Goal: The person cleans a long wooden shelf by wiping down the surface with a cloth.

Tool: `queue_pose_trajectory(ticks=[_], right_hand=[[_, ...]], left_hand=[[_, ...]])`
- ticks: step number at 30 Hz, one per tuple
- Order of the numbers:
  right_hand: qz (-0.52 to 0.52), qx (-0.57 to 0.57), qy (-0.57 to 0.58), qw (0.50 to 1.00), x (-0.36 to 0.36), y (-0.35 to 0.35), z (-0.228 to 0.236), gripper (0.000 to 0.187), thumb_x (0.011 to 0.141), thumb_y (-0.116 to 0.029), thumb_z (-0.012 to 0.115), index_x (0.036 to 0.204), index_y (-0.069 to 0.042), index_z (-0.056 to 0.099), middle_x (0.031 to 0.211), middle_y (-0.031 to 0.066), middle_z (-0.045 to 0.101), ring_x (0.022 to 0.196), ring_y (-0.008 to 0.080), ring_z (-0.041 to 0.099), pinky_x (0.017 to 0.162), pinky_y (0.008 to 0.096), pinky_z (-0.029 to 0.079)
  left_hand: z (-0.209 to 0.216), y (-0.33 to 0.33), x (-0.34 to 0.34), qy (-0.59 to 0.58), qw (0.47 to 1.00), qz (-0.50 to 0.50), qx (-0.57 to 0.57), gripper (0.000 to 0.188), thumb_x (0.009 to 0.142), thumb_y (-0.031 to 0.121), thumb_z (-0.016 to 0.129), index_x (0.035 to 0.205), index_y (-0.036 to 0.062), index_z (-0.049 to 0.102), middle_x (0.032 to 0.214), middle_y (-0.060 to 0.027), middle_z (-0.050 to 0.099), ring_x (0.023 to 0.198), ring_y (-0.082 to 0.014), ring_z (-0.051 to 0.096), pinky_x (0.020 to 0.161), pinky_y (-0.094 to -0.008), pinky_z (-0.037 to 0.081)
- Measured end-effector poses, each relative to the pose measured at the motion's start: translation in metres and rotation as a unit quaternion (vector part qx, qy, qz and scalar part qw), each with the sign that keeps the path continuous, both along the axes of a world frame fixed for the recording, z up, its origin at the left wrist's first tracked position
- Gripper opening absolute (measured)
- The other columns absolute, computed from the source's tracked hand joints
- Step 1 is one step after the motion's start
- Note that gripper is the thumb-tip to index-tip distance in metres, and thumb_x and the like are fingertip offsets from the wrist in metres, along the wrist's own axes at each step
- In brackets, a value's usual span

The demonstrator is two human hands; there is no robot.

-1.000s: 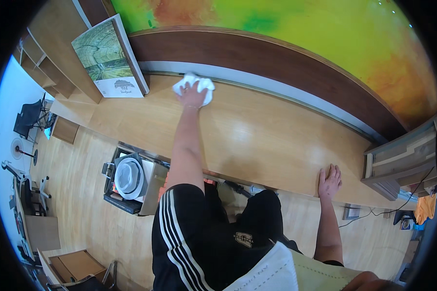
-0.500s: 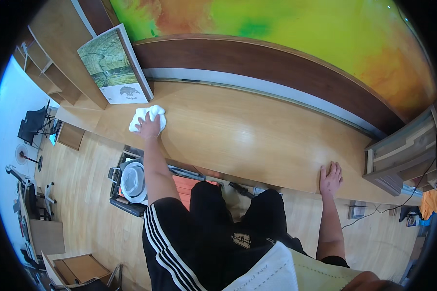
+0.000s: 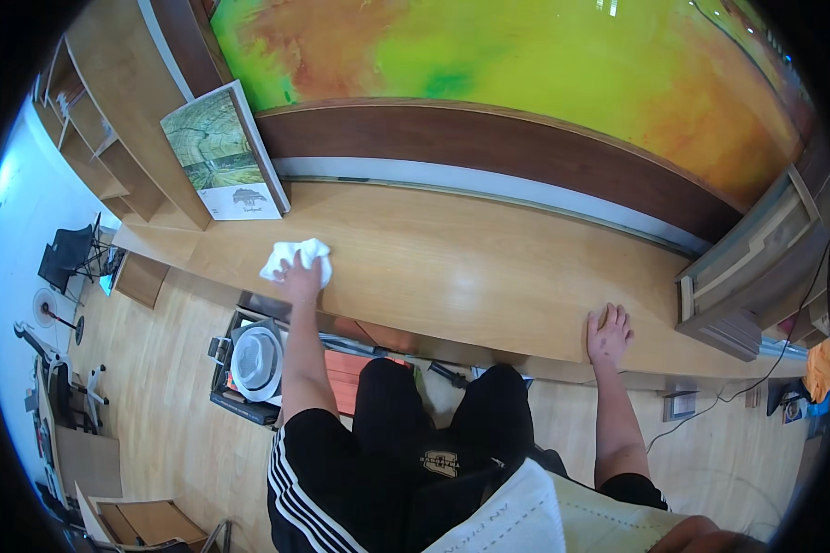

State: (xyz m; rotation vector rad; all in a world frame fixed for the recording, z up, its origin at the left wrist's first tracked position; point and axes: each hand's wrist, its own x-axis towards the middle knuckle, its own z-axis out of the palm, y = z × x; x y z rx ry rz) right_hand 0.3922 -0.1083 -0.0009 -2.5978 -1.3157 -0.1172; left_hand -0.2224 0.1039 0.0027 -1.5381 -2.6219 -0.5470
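Left hand (image 3: 302, 276) presses a white cloth (image 3: 292, 257) on the tabletop (image 3: 452, 267) at centre left; right hand (image 3: 609, 334) lies flat, fingers spread, lower right.

- cloth (image 3: 295, 258): plain white
- desk (image 3: 489, 267): light wood grain
- wall (image 3: 489, 64): blotchy green, yellow, orange
- book (image 3: 221, 157): greenish cover, white bottom strip
- sleeve (image 3: 314, 461): black, white stripes

Long light-wood counter (image 3: 489, 267) under a dark brown wall band (image 3: 489, 157) and a yellow-green-orange mural (image 3: 489, 55). Left of the counter, open wooden shelving (image 3: 111, 157); right, stacked wooden trays (image 3: 756, 267); below, pale wood-plank floor (image 3: 166, 405).
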Motion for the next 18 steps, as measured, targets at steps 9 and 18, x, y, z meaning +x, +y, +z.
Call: queue_pose_trajectory(ticks=[9,18], right_hand=[[-0.001,0.01,0.004,1.0,0.003,-0.002,-0.007,0.059,0.092,-0.05,0.048,0.138,-0.013,0.045,0.149,0.0105,0.038,0.141,0.031,0.03,0.112,0.0548,0.022],[-0.007,0.016,0.016,1.0,0.001,-0.005,0.0,0.059,0.09,-0.049,0.05,0.138,-0.014,0.046,0.148,0.0108,0.039,0.141,0.0304,0.03,0.112,0.0541,0.022]], left_hand=[[0.005,0.01,0.21,0.015,0.967,-0.253,-0.019,0.083,0.076,0.072,0.057,0.144,0.0249,0.047,0.15,-0.0231,0.036,0.138,-0.0531,0.025,0.113,-0.0624,0.016],[-0.001,-0.068,0.428,-0.006,0.851,-0.524,-0.018,0.081,0.073,0.073,0.06,0.139,0.0264,0.054,0.15,-0.0237,0.036,0.14,-0.0514,0.024,0.114,-0.0586,0.014]])
